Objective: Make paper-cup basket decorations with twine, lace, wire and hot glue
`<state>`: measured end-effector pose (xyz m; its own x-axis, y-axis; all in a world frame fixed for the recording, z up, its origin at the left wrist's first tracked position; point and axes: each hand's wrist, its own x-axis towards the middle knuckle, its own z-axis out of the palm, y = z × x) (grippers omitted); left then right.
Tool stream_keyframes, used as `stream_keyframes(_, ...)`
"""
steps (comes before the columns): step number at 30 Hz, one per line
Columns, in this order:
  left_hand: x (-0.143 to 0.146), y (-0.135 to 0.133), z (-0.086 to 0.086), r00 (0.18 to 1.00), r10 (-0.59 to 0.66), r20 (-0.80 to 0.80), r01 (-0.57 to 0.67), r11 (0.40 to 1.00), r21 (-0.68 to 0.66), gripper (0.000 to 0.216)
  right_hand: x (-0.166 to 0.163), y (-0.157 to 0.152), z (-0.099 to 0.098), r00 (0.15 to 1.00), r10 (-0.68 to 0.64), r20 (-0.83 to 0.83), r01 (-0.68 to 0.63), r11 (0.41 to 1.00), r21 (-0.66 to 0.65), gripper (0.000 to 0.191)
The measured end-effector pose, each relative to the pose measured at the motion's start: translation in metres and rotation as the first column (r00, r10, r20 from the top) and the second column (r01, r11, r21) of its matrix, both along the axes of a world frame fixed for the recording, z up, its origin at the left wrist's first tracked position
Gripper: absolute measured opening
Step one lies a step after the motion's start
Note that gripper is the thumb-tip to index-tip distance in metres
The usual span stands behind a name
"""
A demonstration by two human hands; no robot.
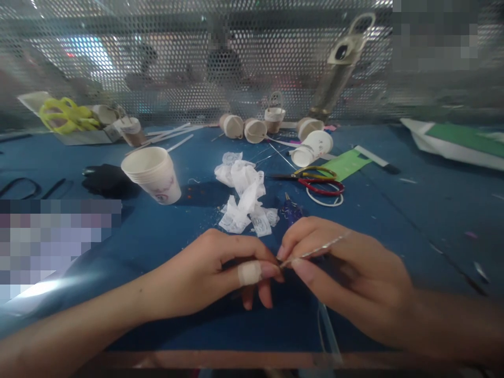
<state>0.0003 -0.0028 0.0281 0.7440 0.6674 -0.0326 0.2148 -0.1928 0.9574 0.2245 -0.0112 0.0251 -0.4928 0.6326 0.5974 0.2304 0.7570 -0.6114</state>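
Note:
A thin, silvery twisted wire [325, 245] runs between my two hands, close to the table's front edge. My left hand [212, 268], with a beige plaster round its thumb, pinches the wire's lower end between thumb and fingertips. Beside it, my right hand [358, 268] grips the same wire between thumb and index finger, and the free length slants up across its fingers. Just beyond the right hand lies a dark blue tool with a pointed metal tip [291, 206], partly covered by that hand. Crumpled white lace ribbon [246, 191] lies in front of both hands.
Stacked white paper cups [151, 173] stand left of the lace. Scissors [321, 181] with red and yellow handles rest at right, near a green sheet [348, 164]. Several small brown-and-white cups [255, 130] line the back, before a perforated metal screen [169, 63].

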Motion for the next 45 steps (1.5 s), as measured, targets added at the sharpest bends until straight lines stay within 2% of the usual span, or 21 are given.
stream_keyframes(2, 0.000, 0.000, 0.000, 0.999, 0.010, 0.031, -0.008, 0.998, -0.068, 0.017, 0.001, -0.001, 0.000, 1.000, -0.014, 0.012, 0.014, 1.000, -0.014, 0.014)
stream_keyframes(4, 0.000, 0.000, -0.001, 0.998, 0.044, 0.035, -0.042, 0.998, -0.055, 0.016, 0.001, -0.001, -0.002, 0.999, -0.036, -0.009, 0.035, 0.999, -0.034, 0.014)
stream_keyframes(7, 0.000, 0.001, -0.002, 0.995, 0.095, 0.009, -0.095, 0.987, 0.126, 0.012, 0.000, -0.001, -0.004, 0.998, -0.049, -0.033, 0.048, 0.998, -0.043, 0.013)
stream_keyframes(9, 0.000, 0.001, -0.005, 0.993, 0.120, -0.014, -0.109, 0.937, 0.333, 0.009, 0.000, -0.001, -0.004, 0.999, -0.049, -0.014, 0.048, 0.998, -0.049, 0.013)
stream_keyframes(11, -0.001, 0.001, -0.008, 0.986, 0.164, -0.034, -0.117, 0.820, 0.560, 0.007, 0.000, -0.002, -0.004, 0.998, -0.058, 0.029, 0.059, 0.997, -0.049, 0.015)
stream_keyframes(14, -0.002, 0.000, -0.012, 0.966, 0.253, -0.049, -0.107, 0.568, 0.816, 0.012, 0.000, -0.004, -0.002, 0.992, -0.096, 0.086, 0.099, 0.995, -0.022, 0.017)
stream_keyframes(16, -0.002, 0.000, -0.014, 0.960, 0.274, -0.051, -0.077, 0.437, 0.896, 0.019, -0.001, -0.005, -0.001, 0.987, -0.121, 0.102, 0.123, 0.992, -0.017, 0.015)
stream_keyframes(18, -0.003, 0.000, -0.014, 0.964, 0.263, -0.046, -0.056, 0.369, 0.928, 0.021, -0.002, -0.006, 0.000, 0.984, -0.134, 0.115, 0.138, 0.990, -0.030, 0.013)
stream_keyframes(22, -0.002, 0.000, -0.012, 0.969, 0.246, -0.019, -0.062, 0.319, 0.946, 0.018, -0.003, -0.005, 0.000, 0.982, -0.139, 0.125, 0.144, 0.989, -0.031, 0.012)
stream_keyframes(29, -0.001, -0.002, -0.013, 0.961, 0.275, -0.044, -0.049, 0.323, 0.945, 0.022, -0.001, -0.004, -0.003, 0.972, -0.136, 0.189, 0.128, 0.990, 0.054, 0.012)
stream_keyframes(33, -0.001, -0.003, -0.014, 0.960, 0.277, -0.029, -0.053, 0.283, 0.958, 0.021, -0.001, -0.004, -0.002, 0.974, -0.128, 0.188, 0.120, 0.991, 0.053, 0.014)
stream_keyframes(34, -0.001, -0.003, -0.013, 0.960, 0.279, -0.028, -0.059, 0.297, 0.953, 0.020, -0.001, -0.004, -0.002, 0.975, -0.123, 0.185, 0.113, 0.991, 0.066, 0.015)
stream_keyframes(35, -0.002, -0.002, -0.013, 0.958, 0.284, -0.034, -0.067, 0.338, 0.939, 0.019, -0.001, -0.004, -0.003, 0.976, -0.115, 0.185, 0.102, 0.991, 0.082, 0.015)
stream_keyframes(36, -0.002, -0.002, -0.012, 0.958, 0.283, -0.049, -0.073, 0.406, 0.911, 0.018, 0.000, -0.005, -0.003, 0.977, -0.104, 0.184, 0.087, 0.991, 0.100, 0.015)
stream_keyframes(38, -0.003, 0.000, -0.008, 0.966, 0.238, -0.100, -0.063, 0.591, 0.804, 0.015, 0.000, -0.005, -0.004, 0.981, -0.079, 0.178, 0.055, 0.990, 0.133, 0.017)
stream_keyframes(40, -0.005, 0.003, -0.003, 0.983, 0.110, -0.148, 0.010, 0.769, 0.639, 0.012, 0.001, -0.004, -0.006, 0.981, -0.046, 0.188, 0.017, 0.988, 0.153, 0.020)
stream_keyframes(41, -0.006, 0.004, -0.001, 0.986, 0.036, -0.161, 0.058, 0.836, 0.545, 0.013, 0.002, -0.004, -0.006, 0.981, -0.027, 0.191, -0.004, 0.987, 0.161, 0.020)
stream_keyframes(43, -0.007, 0.006, 0.003, 0.985, -0.083, -0.153, 0.134, 0.925, 0.356, 0.018, 0.003, -0.002, -0.006, 0.981, 0.018, 0.194, -0.050, 0.985, 0.164, 0.019)
stream_keyframes(45, -0.008, 0.007, 0.003, 0.985, -0.126, -0.118, 0.151, 0.960, 0.237, 0.019, 0.004, 0.000, -0.006, 0.976, 0.051, 0.210, -0.081, 0.987, 0.136, 0.017)
